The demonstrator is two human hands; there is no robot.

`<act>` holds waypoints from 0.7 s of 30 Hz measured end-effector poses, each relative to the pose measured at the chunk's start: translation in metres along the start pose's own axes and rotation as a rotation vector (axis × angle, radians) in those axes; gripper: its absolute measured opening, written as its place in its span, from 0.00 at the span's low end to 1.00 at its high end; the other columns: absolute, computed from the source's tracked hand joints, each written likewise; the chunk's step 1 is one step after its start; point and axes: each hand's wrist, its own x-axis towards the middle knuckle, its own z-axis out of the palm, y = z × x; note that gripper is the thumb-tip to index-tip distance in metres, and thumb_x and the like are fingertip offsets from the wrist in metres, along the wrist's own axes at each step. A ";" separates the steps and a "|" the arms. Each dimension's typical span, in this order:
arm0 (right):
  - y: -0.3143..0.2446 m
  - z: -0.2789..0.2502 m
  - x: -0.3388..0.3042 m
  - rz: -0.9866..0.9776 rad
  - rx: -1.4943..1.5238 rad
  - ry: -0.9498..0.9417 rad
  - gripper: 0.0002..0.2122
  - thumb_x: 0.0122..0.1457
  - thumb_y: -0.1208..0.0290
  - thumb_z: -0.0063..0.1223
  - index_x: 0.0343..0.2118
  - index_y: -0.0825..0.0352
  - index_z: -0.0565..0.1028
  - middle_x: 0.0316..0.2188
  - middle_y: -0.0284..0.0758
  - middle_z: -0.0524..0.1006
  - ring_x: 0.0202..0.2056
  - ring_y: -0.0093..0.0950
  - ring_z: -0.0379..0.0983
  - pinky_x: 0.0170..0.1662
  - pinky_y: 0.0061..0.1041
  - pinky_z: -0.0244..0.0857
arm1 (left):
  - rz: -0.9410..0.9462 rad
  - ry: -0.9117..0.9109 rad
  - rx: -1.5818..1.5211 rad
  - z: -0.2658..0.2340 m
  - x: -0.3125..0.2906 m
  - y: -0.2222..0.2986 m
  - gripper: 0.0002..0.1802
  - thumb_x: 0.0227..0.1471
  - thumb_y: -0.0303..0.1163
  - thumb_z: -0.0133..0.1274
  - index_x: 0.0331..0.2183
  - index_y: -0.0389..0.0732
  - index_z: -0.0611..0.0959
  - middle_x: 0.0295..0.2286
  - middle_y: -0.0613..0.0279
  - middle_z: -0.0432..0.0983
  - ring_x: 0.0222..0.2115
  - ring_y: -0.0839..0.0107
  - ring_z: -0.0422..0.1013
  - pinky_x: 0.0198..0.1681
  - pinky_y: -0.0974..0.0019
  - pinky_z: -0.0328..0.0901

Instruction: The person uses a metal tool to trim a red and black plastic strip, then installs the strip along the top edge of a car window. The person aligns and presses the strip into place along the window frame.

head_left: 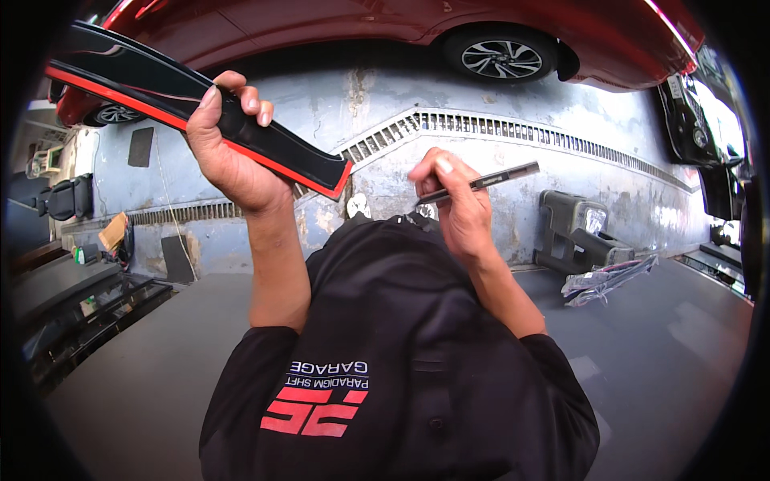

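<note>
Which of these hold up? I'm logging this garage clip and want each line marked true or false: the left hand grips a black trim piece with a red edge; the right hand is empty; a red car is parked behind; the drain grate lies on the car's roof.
1. The left hand grips a black trim piece with a red edge. True.
2. The right hand is empty. False: it holds a slim dark tool.
3. A red car is parked behind. True.
4. The drain grate lies on the car's roof. False: it runs across the concrete floor.
</note>
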 end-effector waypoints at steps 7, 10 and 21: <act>0.027 -0.063 -0.003 0.085 -0.110 0.195 0.18 0.73 0.63 0.43 0.59 0.68 0.65 0.22 0.30 0.71 0.22 0.17 0.65 0.27 0.18 0.61 | -0.056 -0.010 -0.028 -0.015 0.005 -0.009 0.17 0.61 0.34 0.47 0.49 0.37 0.70 0.36 0.55 0.75 0.30 0.74 0.66 0.30 0.71 0.64; 0.032 -0.070 -0.003 -0.014 -0.084 0.147 0.22 0.74 0.63 0.42 0.65 0.69 0.59 0.29 0.37 0.79 0.30 0.22 0.75 0.32 0.19 0.68 | -0.064 -0.027 -0.029 -0.016 0.007 -0.017 0.17 0.61 0.34 0.47 0.49 0.36 0.70 0.37 0.52 0.75 0.30 0.72 0.67 0.30 0.69 0.64; 0.005 -0.067 0.009 0.117 0.277 -0.118 0.44 0.66 0.83 0.46 0.72 0.42 0.31 0.54 0.46 0.69 0.56 0.42 0.73 0.51 0.42 0.78 | -0.130 -0.095 -0.007 -0.015 0.005 -0.044 0.15 0.63 0.33 0.44 0.48 0.35 0.70 0.39 0.53 0.73 0.31 0.72 0.66 0.31 0.70 0.65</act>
